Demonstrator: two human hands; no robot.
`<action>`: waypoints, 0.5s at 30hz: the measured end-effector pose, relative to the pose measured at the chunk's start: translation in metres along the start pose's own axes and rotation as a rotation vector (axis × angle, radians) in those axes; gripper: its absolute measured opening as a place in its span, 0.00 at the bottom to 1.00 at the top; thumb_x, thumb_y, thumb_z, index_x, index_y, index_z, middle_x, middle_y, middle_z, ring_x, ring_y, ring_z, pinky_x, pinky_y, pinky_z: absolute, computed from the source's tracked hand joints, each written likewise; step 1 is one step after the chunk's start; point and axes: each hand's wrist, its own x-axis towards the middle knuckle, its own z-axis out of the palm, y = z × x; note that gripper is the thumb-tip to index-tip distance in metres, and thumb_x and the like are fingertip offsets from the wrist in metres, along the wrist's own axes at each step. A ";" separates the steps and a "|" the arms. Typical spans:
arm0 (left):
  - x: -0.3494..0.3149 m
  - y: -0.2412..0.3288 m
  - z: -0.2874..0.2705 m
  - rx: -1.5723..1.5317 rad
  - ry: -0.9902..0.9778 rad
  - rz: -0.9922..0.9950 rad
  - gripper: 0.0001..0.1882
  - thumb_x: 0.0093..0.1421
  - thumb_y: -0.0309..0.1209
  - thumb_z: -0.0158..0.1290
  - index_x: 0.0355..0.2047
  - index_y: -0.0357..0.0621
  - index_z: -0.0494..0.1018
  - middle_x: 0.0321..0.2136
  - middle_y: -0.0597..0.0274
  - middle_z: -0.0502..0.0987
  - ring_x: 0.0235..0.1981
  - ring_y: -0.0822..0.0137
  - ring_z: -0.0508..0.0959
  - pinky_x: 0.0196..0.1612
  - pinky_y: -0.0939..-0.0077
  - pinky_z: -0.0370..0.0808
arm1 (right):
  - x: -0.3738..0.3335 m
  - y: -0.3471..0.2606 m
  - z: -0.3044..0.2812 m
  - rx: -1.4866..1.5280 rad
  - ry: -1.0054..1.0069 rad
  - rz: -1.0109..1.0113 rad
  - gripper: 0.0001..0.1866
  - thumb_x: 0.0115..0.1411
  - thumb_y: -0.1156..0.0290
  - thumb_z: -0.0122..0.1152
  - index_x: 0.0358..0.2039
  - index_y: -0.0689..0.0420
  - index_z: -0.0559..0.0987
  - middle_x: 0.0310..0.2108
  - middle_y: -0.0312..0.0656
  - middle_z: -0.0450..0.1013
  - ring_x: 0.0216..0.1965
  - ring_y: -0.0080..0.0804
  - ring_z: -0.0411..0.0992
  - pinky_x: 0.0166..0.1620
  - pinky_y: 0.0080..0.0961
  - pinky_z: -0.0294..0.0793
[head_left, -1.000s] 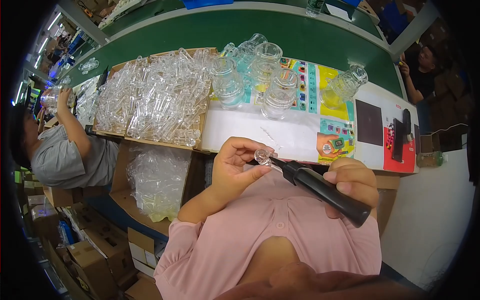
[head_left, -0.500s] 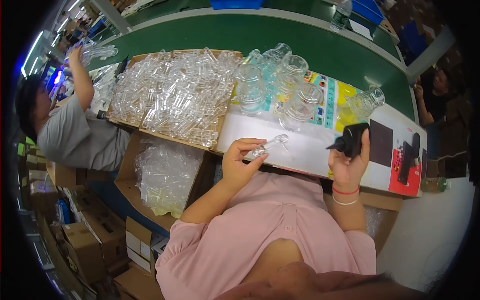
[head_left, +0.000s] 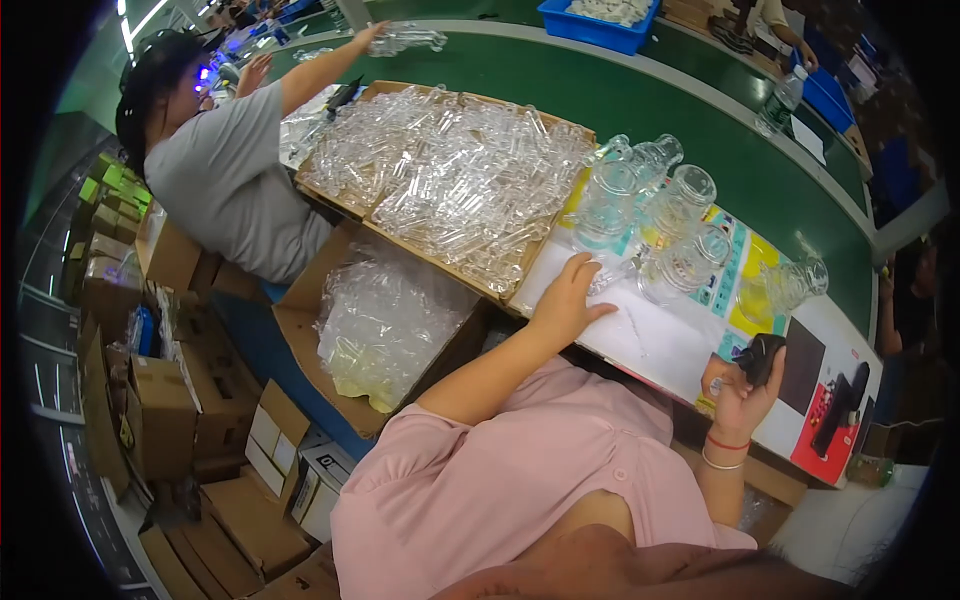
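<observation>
My left hand [head_left: 566,302] is over the white board at the table's front, with thumb and forefinger apart. Just beyond its fingertips is a small clear glass piece [head_left: 615,272], beside the standing glass vessels; whether the forefinger still touches it is hard to see. Several clear glass vessels [head_left: 690,262] stand on a colourful printed sheet [head_left: 738,262], and one more vessel [head_left: 795,284] is farther right. My right hand [head_left: 745,402] is closed round a small black bottle [head_left: 762,358], held above the board's right part; its nozzle is hard to make out.
Cardboard trays [head_left: 520,282] full of clear glass tubes lie left of the vessels. Below is an open box [head_left: 395,325] with clear plastic bags. At left, a person in a grey shirt [head_left: 225,170] holds glass pieces [head_left: 405,40]. Behind runs a green surface [head_left: 530,75] with a plastic bottle [head_left: 782,100].
The view has swung, shifting the scene rightward. My left hand has moved forward with the glass piece toward the vessels, and its fingers have spread. The black bottle has turned in my right hand.
</observation>
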 end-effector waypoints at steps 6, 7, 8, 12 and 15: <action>0.011 0.006 -0.080 0.346 0.133 0.325 0.19 0.44 0.33 0.60 0.36 0.39 0.71 0.40 0.50 0.69 0.39 0.52 0.70 0.42 0.61 0.67 | 0.003 -0.008 -0.010 0.047 -0.021 -0.033 0.14 0.61 0.64 0.46 0.36 0.64 0.69 0.30 0.46 0.71 0.12 0.17 0.58 0.10 0.08 0.55; 0.019 -0.001 -0.099 0.477 0.239 0.185 0.18 0.44 0.32 0.60 0.35 0.39 0.72 0.39 0.51 0.70 0.37 0.52 0.70 0.43 0.60 0.65 | 0.003 -0.007 -0.011 0.049 -0.021 -0.034 0.14 0.61 0.64 0.46 0.36 0.64 0.69 0.30 0.46 0.71 0.12 0.17 0.58 0.10 0.08 0.55; 0.028 -0.012 -0.117 0.602 0.344 0.044 0.17 0.45 0.32 0.60 0.35 0.39 0.72 0.37 0.53 0.70 0.36 0.52 0.70 0.43 0.60 0.64 | 0.004 -0.006 -0.010 0.061 -0.019 -0.066 0.14 0.61 0.64 0.46 0.36 0.64 0.69 0.29 0.46 0.70 0.12 0.17 0.58 0.10 0.09 0.55; 0.040 -0.097 -0.156 0.668 0.327 -0.112 0.16 0.46 0.31 0.59 0.35 0.38 0.72 0.30 0.53 0.72 0.31 0.56 0.71 0.37 0.64 0.68 | 0.005 -0.003 -0.003 0.078 -0.042 -0.069 0.14 0.61 0.64 0.46 0.35 0.64 0.69 0.28 0.46 0.70 0.11 0.17 0.57 0.11 0.09 0.56; 0.043 -0.100 -0.153 0.500 0.240 -0.200 0.16 0.48 0.31 0.58 0.35 0.37 0.71 0.28 0.53 0.72 0.28 0.60 0.72 0.33 0.68 0.69 | 0.004 -0.003 -0.007 0.093 -0.036 -0.055 0.13 0.61 0.64 0.46 0.35 0.63 0.70 0.28 0.44 0.71 0.11 0.16 0.56 0.11 0.09 0.55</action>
